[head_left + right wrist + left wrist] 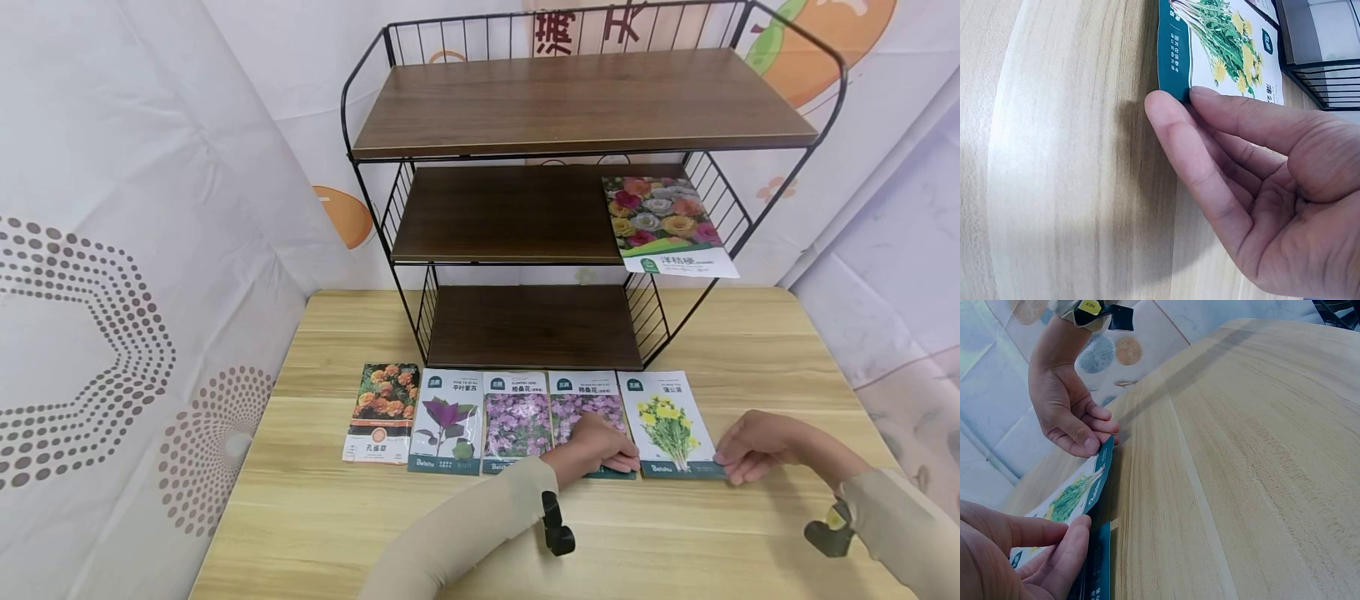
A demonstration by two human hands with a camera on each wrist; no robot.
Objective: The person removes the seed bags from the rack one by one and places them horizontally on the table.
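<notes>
A seed packet with yellow flowers (666, 421) lies at the right end of a row on the wooden table. My right hand (757, 446) pinches its lower right corner between thumb and fingers, as the right wrist view (1235, 150) shows up close. At its lower left corner, my left hand (596, 446) pinches the packet with thumb and fingertips. That near edge looks slightly raised in the left wrist view. Beneath my left hand lies a purple-flower packet (577, 408), partly covered by it.
Further left lie another purple-flower packet (517, 421), a purple-leaf packet (447, 425) and an orange marigold packet (381, 412). A three-tier rack (585, 100) with brown shelves stands behind the row. On its middle shelf, a colourful flower packet (663, 221) overhangs the front right edge.
</notes>
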